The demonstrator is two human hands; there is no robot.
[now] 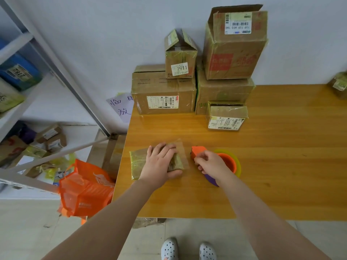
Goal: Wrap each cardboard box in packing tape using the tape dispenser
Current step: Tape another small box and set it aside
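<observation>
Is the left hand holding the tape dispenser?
No, the left hand rests on the small wrapped box, while the right hand grips the tape dispenser.

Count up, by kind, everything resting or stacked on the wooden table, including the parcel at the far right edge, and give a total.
cardboard boxes: 7
tape dispenser: 1
Total: 8
</observation>
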